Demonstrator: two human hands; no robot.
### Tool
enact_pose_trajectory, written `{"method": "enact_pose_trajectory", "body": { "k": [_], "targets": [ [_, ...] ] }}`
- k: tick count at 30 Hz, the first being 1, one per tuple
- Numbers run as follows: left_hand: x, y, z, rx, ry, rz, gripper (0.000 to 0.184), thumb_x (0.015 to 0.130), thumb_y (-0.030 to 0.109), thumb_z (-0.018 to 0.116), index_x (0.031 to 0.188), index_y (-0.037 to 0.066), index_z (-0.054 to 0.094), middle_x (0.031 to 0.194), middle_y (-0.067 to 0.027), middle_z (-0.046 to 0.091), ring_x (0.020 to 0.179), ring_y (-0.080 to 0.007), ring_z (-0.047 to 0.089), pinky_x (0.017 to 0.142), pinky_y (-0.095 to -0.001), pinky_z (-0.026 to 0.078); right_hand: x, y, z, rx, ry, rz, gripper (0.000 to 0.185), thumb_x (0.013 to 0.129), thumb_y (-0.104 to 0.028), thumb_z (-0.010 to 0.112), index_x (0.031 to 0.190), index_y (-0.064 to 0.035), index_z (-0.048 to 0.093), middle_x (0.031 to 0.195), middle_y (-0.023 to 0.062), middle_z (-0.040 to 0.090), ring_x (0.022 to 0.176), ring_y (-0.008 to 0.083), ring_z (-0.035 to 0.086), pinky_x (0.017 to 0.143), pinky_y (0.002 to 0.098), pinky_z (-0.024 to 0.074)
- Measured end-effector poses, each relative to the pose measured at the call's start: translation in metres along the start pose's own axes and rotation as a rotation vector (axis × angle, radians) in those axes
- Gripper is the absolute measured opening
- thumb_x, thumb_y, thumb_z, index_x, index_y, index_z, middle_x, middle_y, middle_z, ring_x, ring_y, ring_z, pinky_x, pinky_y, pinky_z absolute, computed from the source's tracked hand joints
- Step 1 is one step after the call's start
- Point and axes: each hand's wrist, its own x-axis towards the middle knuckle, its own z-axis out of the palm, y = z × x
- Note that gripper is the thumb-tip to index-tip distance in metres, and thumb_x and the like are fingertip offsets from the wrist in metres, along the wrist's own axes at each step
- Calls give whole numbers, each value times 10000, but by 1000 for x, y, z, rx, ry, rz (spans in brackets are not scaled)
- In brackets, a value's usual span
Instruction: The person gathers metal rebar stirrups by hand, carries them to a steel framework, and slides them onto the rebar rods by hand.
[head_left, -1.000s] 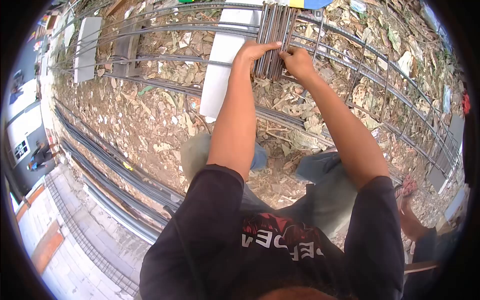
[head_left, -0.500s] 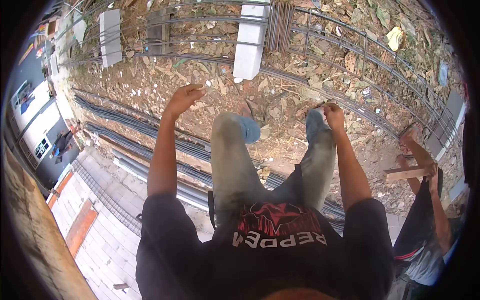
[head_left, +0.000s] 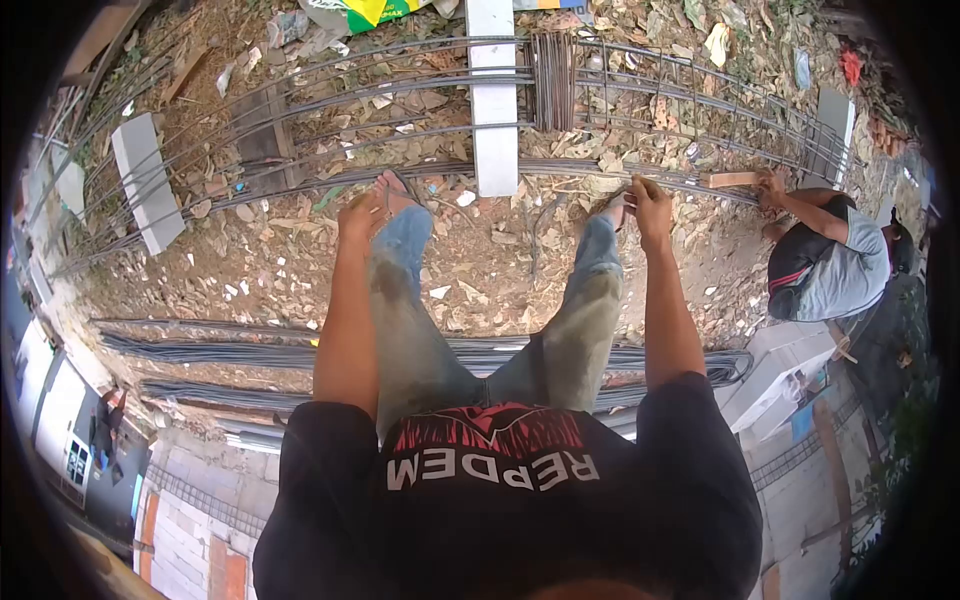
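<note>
My left hand point(head_left: 362, 215) hangs above my left foot point(head_left: 393, 188), with the fingers curled together. Whatever they hold, if anything, is too small to make out. My right hand point(head_left: 650, 210) is beside my right foot, near the long steel rebars point(head_left: 590, 167), its fingers bent in a pinch. Nothing nameable shows between them. Ahead, a rebar cage point(head_left: 640, 85) with a bunch of stirrups point(head_left: 553, 85) pushed close together rests across a pale block point(head_left: 494, 150).
At the right a co-worker point(head_left: 830, 250) squats, hands on a short wooden piece point(head_left: 735, 180) by the rebars. Another pale block point(head_left: 148, 180) supports bars at left. Behind my feet lie rebar bundles point(head_left: 220, 350). Leaves and rubble litter the soil point(head_left: 480, 250).
My view has turned and shifted forward. My left foot now reaches the rebars, and both hands have moved with me. The co-worker has gone down to a squat, bringing the wooden piece to the rebars.
</note>
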Motion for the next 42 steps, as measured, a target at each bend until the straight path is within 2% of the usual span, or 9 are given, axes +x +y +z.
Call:
{"method": "enact_pose_trajectory", "body": {
  "k": [4,7,9,19,27,30,33,36,42],
  "targets": [
    [-13,32,12,141,-152,68,454,985,280,634,1325,-12,557,1191,-166,695,1067,-256,688,927,-370,572,15,10,66,-492,3,-234,327,952,-279,673,1165,-34,707,940,96,737,812,162,691,717,304,546],
    [7,23,2,113,-132,10,432,983,281,640,1293,-15,585,1185,-164,698,1031,-257,704,903,-363,581,39,-25,98,-546,34,-358,382,893,-363,686,1101,-45,732,957,192,747,887,336,716,808,403,543],
    [10,21,-3,180,-67,-40,423,984,285,640,1274,-20,599,1183,-165,698,1026,-257,706,898,-361,580,72,-31,110,-467,1,-353,415,882,-389,690,1122,-54,728,999,194,745,938,343,712,836,419,540],
    [69,3,165,53,-246,279,433,989,288,645,1263,-45,606,1147,-169,708,986,-232,718,825,-314,578,176,1,191,-613,109,-352,810,839,-605,692,1126,143,570,1026,350,676,1008,473,664,880,493,526],
    [189,-56,135,-327,-60,472,357,1026,256,578,1190,-54,647,827,-124,706,790,-222,700,665,-301,537,130,17,253,-330,240,-509,422,909,-284,661,1050,103,570,873,335,666,854,477,678,796,546,521],
    [224,-76,102,-552,-641,525,386,1008,283,586,1175,-56,660,833,-162,719,765,-286,708,671,-349,563,149,21,235,-328,211,-580,300,943,-216,595,995,75,647,884,305,688,876,465,683,809,545,522],
    [236,-56,64,-219,-1127,513,399,977,305,610,1163,-42,677,917,-198,736,817,-352,725,681,-412,593,175,43,200,-375,240,-681,286,968,-206,565,922,12,746,859,215,728,833,386,708,794,496,533],
    [226,-23,75,344,-1035,379,349,946,243,648,1179,-13,688,1011,-197,741,926,-306,742,690,-385,611,199,56,181,-143,21,-721,329,940,-286,660,1038,14,753,870,141,755,780,231,705,780,389,542],
    [215,-30,103,919,-899,289,295,960,206,628,1198,46,699,1059,-89,752,853,-169,725,675,-300,591,207,53,174,-168,7,-701,326,922,-285,679,1039,11,748,865,121,764,810,209,719,788,363,546]
  ]
}}
